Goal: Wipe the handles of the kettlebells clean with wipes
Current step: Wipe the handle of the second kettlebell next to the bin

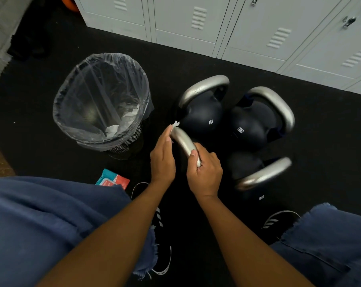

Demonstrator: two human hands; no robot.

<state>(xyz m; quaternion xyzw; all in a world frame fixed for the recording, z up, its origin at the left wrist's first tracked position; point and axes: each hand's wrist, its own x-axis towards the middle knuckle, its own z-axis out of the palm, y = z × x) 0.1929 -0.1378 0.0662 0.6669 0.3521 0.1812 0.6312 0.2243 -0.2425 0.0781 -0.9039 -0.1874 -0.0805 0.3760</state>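
Note:
Several black kettlebells with silver handles stand on the dark floor. The nearest one's handle (183, 142) arches between my hands. My left hand (162, 160) cups the handle's far bend, with a white wipe (174, 124) sticking out at its fingertips. My right hand (204, 175) grips the handle's near end, thumb on top, and a bit of white wipe (198, 162) shows under the thumb. The 8KG kettlebell (203, 116), the 12KG kettlebell (250, 125) and a third kettlebell (256, 172) stand behind and to the right.
A mesh bin (125, 145) lined with a clear bag stands to the left, with used wipes inside. A teal and red wipes pack (113, 180) lies by my left knee. Grey lockers (247, 27) line the back. My shoes (278, 221) are below the kettlebells.

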